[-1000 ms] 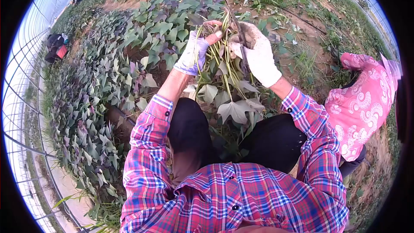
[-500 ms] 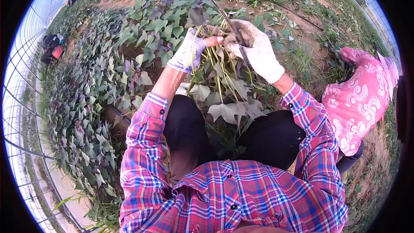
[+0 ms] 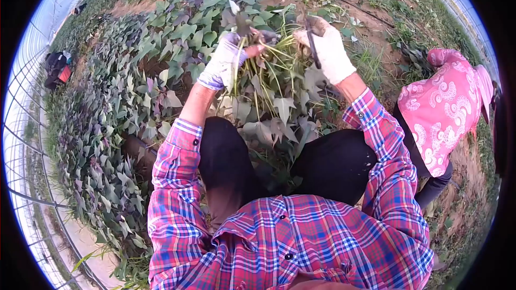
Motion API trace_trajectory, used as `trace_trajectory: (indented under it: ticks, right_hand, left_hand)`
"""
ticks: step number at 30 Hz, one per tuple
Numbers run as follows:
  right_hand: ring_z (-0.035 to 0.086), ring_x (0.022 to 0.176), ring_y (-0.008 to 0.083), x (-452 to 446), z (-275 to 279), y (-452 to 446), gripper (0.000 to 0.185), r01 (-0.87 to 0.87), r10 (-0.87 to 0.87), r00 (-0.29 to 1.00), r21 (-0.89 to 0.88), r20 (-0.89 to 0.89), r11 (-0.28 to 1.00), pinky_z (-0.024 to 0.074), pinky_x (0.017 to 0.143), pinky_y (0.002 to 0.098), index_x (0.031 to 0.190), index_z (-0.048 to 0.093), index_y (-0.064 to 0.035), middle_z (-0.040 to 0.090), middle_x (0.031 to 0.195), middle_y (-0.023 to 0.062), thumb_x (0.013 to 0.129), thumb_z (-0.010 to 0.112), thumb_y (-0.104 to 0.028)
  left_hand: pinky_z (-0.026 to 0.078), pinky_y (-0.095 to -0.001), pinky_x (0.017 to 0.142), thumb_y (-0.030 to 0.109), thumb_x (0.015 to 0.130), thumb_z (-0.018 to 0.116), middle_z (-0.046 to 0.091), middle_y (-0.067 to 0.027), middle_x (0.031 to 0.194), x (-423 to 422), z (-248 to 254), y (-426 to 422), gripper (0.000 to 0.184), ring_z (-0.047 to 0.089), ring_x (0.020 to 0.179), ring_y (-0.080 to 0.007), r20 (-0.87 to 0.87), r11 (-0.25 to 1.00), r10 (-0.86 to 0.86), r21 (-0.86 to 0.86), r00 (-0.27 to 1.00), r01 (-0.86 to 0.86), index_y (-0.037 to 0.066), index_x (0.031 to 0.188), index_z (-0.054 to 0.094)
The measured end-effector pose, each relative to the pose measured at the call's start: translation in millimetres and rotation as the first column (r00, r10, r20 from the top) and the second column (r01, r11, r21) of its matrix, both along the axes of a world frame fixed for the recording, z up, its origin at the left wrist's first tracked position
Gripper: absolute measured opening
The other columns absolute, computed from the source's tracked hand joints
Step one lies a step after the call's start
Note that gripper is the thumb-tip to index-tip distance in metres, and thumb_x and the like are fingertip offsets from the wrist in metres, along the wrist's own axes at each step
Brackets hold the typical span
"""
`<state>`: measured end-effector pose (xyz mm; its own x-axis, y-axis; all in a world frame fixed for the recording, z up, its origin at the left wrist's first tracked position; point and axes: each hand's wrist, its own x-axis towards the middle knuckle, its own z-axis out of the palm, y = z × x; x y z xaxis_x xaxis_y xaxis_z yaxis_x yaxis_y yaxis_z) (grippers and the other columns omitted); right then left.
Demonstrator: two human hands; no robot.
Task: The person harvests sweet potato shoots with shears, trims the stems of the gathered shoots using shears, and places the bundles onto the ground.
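Observation:
My left hand [image 3: 231, 58], in a pale glove with the thumb bare, is closed around a bunch of leafy vine cuttings [image 3: 274, 78]. Their stems fan out and their lobed leaves hang between my knees. To the right of the bunch, my right hand [image 3: 329, 48] wears a soiled white glove and is closed on a long, thin, dark tool [image 3: 312, 48]. The tool runs up past the fingers and its far end is blurred; I cannot tell its exact kind. Whether the right fingertips also pinch a stem is unclear.
Dense green and purple vines [image 3: 107, 118] cover the ground at left. A person in a pink patterned top [image 3: 443, 102] bends over at right. A black and red bag [image 3: 56, 70] lies at far left, near the greenhouse frame [image 3: 32, 193]. A dark hose [image 3: 365, 13] crosses the soil behind.
My hands have moved apart, the left one slightly leftward with the cuttings. The tool in my right hand stands more upright. The person at right has shifted a little.

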<state>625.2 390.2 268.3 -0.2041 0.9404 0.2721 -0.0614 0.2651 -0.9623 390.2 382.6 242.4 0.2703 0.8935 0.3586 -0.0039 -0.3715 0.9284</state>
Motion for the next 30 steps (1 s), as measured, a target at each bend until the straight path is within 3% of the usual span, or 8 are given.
trace_trajectory:
  ticks: [3, 5, 8, 11, 12, 20, 27, 30]
  right_hand:
    - [0.059, 0.061, 0.0086, 43.6, -19.7, 34.2, 0.035, 0.148, -0.164, 0.937, -0.078, -0.308, 0.986, 0.0457, 0.048, 0.019, 0.111, 0.053, 0.0019, 0.065, 0.086, 0.0072, 0.08, 0.068, -0.006]
    - [0.058, 0.06, 0.0088, 70.3, -21.8, 37.7, 0.03, 0.301, -0.306, 0.893, -0.069, -0.331, 0.951, 0.0465, 0.049, 0.0194, 0.109, 0.054, 0.0019, 0.065, 0.085, 0.0074, 0.082, 0.066, -0.004]
    - [0.06, 0.058, 0.0121, 86.9, -31.5, 37.7, 0.024, 0.302, -0.309, 0.858, -0.085, -0.41, 0.95, 0.0475, 0.048, 0.0206, 0.104, 0.054, 0.0015, 0.065, 0.083, 0.0096, 0.083, 0.064, -0.002]
    - [0.063, 0.063, 0.0167, 71.7, -37.1, 37.8, 0.026, 0.16, -0.181, 0.879, -0.086, -0.441, 0.983, 0.0537, 0.053, 0.0251, 0.106, 0.051, 0.0025, 0.064, 0.087, 0.0129, 0.083, 0.063, -0.001]
    - [0.064, 0.064, 0.0173, 63.9, -38.1, 39.9, 0.027, 0.095, -0.127, 0.881, -0.093, -0.456, 0.991, 0.0553, 0.056, 0.0261, 0.107, 0.051, 0.0026, 0.063, 0.089, 0.0133, 0.083, 0.063, -0.001]
    - [0.065, 0.078, 0.0183, -22.9, -2.1, 2.4, 0.039, -0.151, 0.137, 0.925, -0.013, -0.355, 0.988, 0.0574, 0.071, 0.0283, 0.119, 0.046, 0.0053, 0.061, 0.095, 0.013, 0.084, 0.063, -0.003]
    - [0.064, 0.074, 0.0154, -29.4, -2.8, -5.7, 0.042, -0.128, 0.114, 0.95, -0.028, -0.291, 0.991, 0.0549, 0.067, 0.0251, 0.121, 0.046, 0.0053, 0.061, 0.095, 0.0105, 0.084, 0.064, -0.005]
    - [0.064, 0.072, 0.0148, -27.3, 0.4, -3.6, 0.043, -0.155, 0.138, 0.946, -0.035, -0.293, 0.987, 0.0541, 0.065, 0.0241, 0.122, 0.045, 0.0054, 0.062, 0.096, 0.0109, 0.084, 0.063, -0.004]
  left_hand:
    - [0.05, -0.0281, 0.074, 0.003, 0.08, 0.067, 0.065, -0.0041, 0.087, -34.4, 24.1, -17.6, 0.018, 0.062, 0.078, -0.0144, 0.108, 0.959, 0.239, -0.182, 0.965, -0.217, 0.005, 0.096, 0.06]
    - [0.053, -0.0282, 0.066, 0.001, 0.081, 0.065, 0.064, -0.0039, 0.083, -76.1, 4.5, -9.4, 0.017, 0.064, 0.078, -0.0148, 0.166, 0.921, 0.388, -0.032, 0.907, -0.388, 0.005, 0.096, 0.06]
    - [0.055, -0.0308, 0.064, 0.001, 0.085, 0.059, 0.064, -0.0093, 0.08, -95.5, 8.6, -27.0, 0.015, 0.064, 0.073, -0.0196, 0.416, 0.93, 0.355, -0.246, 0.837, -0.272, 0.004, 0.1, 0.057]
    - [0.053, -0.029, 0.062, 0.003, 0.085, 0.06, 0.065, -0.0084, 0.081, -92.4, 0.1, -23.4, 0.015, 0.064, 0.072, -0.0173, 0.327, 0.926, 0.364, -0.229, 0.872, -0.301, 0.004, 0.1, 0.058]
    - [0.051, -0.0268, 0.063, 0.005, 0.085, 0.061, 0.066, -0.0062, 0.082, -80.4, 8.8, -25.9, 0.015, 0.063, 0.073, -0.0143, 0.121, 0.881, 0.44, -0.25, 0.89, -0.401, 0.004, 0.1, 0.06]
    - [0.049, -0.0268, 0.078, 0.008, 0.075, 0.077, 0.066, -0.0015, 0.095, 9.5, 1.8, -4.9, 0.028, 0.06, 0.087, -0.0111, -0.236, 0.993, 0.089, 0.1, 0.968, -0.067, 0.003, 0.1, 0.064]
    - [0.047, -0.0297, 0.076, 0.021, 0.067, 0.083, 0.067, -0.0071, 0.095, 21.8, -10.2, -4.8, 0.054, 0.057, 0.082, -0.012, -0.344, 0.986, 0.153, 0.119, 0.926, -0.119, 0.002, 0.111, 0.058]
    - [0.048, -0.0298, 0.066, 0.015, 0.069, 0.08, 0.066, -0.0058, 0.084, 16.4, -10.4, -0.6, 0.04, 0.058, 0.071, -0.0135, -0.252, 0.974, 0.219, 0.111, 0.943, -0.196, 0.0, 0.101, 0.061]
